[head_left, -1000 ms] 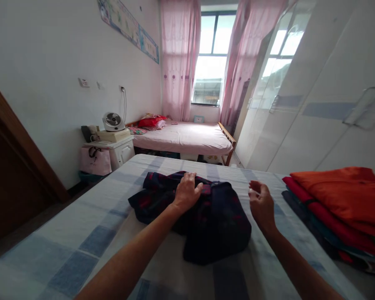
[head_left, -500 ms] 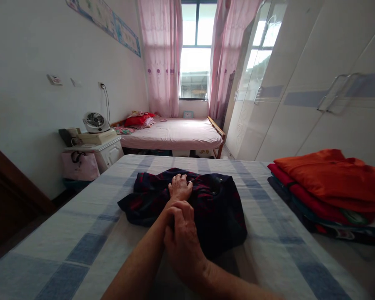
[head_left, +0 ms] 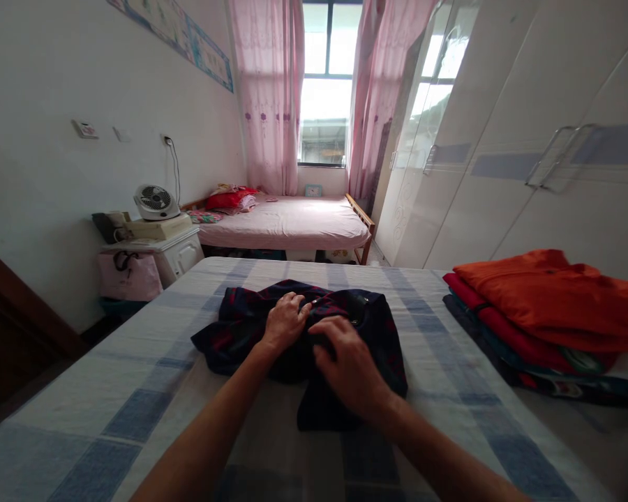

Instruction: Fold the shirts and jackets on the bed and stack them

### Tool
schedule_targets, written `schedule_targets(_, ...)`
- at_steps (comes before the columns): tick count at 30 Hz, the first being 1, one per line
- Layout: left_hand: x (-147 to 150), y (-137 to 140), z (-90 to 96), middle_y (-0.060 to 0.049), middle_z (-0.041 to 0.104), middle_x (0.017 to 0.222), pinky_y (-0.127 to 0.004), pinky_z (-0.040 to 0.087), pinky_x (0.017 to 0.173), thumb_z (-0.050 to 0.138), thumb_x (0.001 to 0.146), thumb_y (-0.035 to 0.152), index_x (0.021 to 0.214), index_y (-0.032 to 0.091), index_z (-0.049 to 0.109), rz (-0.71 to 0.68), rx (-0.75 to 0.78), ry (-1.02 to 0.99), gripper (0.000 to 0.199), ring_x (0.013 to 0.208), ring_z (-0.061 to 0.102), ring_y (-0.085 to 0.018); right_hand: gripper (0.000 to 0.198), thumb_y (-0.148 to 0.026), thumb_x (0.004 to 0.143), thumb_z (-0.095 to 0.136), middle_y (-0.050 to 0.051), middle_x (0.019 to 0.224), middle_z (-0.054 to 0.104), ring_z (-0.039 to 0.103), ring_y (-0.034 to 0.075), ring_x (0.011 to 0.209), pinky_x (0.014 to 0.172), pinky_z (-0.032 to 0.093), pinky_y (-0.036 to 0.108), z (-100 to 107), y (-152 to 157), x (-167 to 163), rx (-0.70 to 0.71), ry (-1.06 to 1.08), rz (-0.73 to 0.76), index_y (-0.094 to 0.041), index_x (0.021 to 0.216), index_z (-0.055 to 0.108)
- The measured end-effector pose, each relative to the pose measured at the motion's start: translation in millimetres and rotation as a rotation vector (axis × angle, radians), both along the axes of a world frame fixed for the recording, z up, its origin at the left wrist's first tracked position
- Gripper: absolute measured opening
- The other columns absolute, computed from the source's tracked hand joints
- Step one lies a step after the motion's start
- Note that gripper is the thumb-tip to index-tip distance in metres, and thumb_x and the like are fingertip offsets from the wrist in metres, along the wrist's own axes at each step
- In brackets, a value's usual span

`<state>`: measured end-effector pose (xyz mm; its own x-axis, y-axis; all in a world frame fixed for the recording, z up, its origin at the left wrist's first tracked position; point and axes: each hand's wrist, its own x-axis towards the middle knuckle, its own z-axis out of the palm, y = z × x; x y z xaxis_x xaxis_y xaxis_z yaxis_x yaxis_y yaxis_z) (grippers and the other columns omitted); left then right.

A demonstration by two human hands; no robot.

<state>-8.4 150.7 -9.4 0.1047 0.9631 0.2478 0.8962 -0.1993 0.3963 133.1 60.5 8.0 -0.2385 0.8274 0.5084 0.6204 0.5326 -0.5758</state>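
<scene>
Your left hand [head_left: 287, 321] lies on the crumpled dark garment [head_left: 296, 367] on the striped bed [head_left: 432, 397]; you cannot tell whether it grips cloth. Your right hand [head_left: 348, 359] is over the garment beside it, thumb and fingers apart.

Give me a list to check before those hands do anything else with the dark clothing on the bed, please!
1. Dark clothing resting on the striped sheet: ok.
2. Dark clothing smooth and flat: not ok, it is bunched and creased.
3. Left hand on the dark clothing: ok.
4. Right hand touching the dark clothing: cannot tell; it is over it with bent fingers, but contact is unclear.
5. Clothes pile apart from the dark clothing: ok, bare sheet shows between them.
</scene>
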Motion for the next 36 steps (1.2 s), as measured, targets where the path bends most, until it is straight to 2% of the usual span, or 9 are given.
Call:
schedule_targets(4,-34.1,-33.9,-0.5,-0.010,0.052,0.135,-0.037,0.031,0.107,0.048,0.085,0.048,0.127,0.019,0.051,-0.092,0.048,0.048,0.051,0.126,0.043,-0.024,0.033,-0.020,0.080,0.054,0.010,0.120,0.057,0.047,0.027,0.115,0.096,0.036,0.045,-4.4,47.7,67.9,0.081,-0.243,-0.315,-0.019,0.113,0.059)
schedule_targets(8,-62.0,-53.8,-16.7,-0.012,0.065,0.115,-0.044,0.038,0.098,0.055,0.079,0.029,0.115,0.018,0.060,-0.087,0.015,0.079,0.038,0.110,0.057,-0.029,0.025,-0.026,0.080,0.055,0.007,0.102,0.066,0.057,0.024,0.101,0.088,0.040,0.041,-28.5,64.6,97.8,-0.110,-0.345,-0.202,-0.021,0.102,0.064)
schedule_targets(14,-96.5,-69.3,-11.0,-0.003,0.069,0.106,-0.030,0.047,0.087,0.040,0.085,0.027,0.102,0.023,0.063,-0.076,0.034,-0.056,0.029,0.098,0.063,-0.020,0.024,-0.038,0.081,0.052,0.002,0.085,0.068,0.062,0.019,0.081,0.076,0.047,0.034,-8.7,52.3,137.7,-0.152,0.277,-0.282,-0.022,0.092,0.065)
schedule_targets(18,-137.0,-90.8,14.1,-0.003,0.069,0.096,-0.030,0.050,0.078,0.043,0.082,0.041,0.103,0.020,0.061,0.139,0.209,-0.338,0.035,0.087,0.064,-0.022,0.029,-0.045,0.074,0.060,0.003,0.090,0.068,0.063,0.020,0.083,0.076,0.051,0.034,7.8,37.3,194.5,-0.109,0.711,-0.414,-0.023,0.092,0.064)
schedule_targets(21,-166.9,-105.1,19.4,-0.004,0.067,0.094,-0.032,0.049,0.075,0.044,0.080,0.044,0.103,0.019,0.061,0.305,0.237,-0.359,0.038,0.084,0.062,-0.023,0.025,-0.043,0.070,0.063,0.004,0.080,0.068,0.064,0.019,0.071,0.063,0.053,0.031,-9.8,23.9,228.9,-0.288,0.798,-0.460,-0.023,0.085,0.062)
schedule_targets(24,-183.8,-116.3,8.6,-0.004,0.067,0.098,-0.036,0.047,0.084,0.046,0.076,0.040,0.102,0.020,0.063,0.386,0.132,-0.300,0.036,0.092,0.062,-0.025,0.022,-0.035,0.063,0.065,0.003,0.071,0.065,0.063,0.020,0.064,0.056,0.053,0.031,-34.3,8.1,242.5,-0.435,0.733,-0.558,-0.022,0.080,0.059)
schedule_targets(28,-184.2,-132.3,-12.1,-0.004,0.065,0.111,-0.032,0.051,0.078,0.045,0.074,0.031,0.105,0.022,0.062,0.325,0.073,-0.139,0.037,0.098,0.062,-0.025,0.034,-0.045,0.069,0.061,0.008,0.088,0.068,0.066,0.024,0.083,0.075,0.054,0.037,-38.2,-28.2,226.3,-0.327,0.491,-0.663,-0.020,0.093,0.059)
schedule_targets(30,-178.7,-139.9,-19.3,-0.005,0.058,0.123,-0.031,0.052,0.070,0.043,0.075,0.030,0.117,0.023,0.057,0.241,0.103,-0.042,0.044,0.103,0.060,-0.026,0.041,-0.051,0.075,0.055,0.010,0.103,0.067,0.065,0.026,0.093,0.081,0.052,0.038,-30.2,-53.7,208.5,-0.295,0.299,-0.563,-0.021,0.104,0.059)
schedule_targets(36,-156.4,-144.2,-34.8,-0.012,0.043,0.142,-0.057,0.031,0.104,0.047,0.080,0.039,0.136,0.021,0.041,0.006,0.279,0.319,0.059,0.134,0.033,-0.034,0.071,-0.043,0.070,0.065,0.009,0.143,0.043,0.042,0.030,0.128,0.101,0.040,0.045,-32.6,-104.3,161.3,-0.164,-0.327,-0.155,-0.028,0.136,0.043)
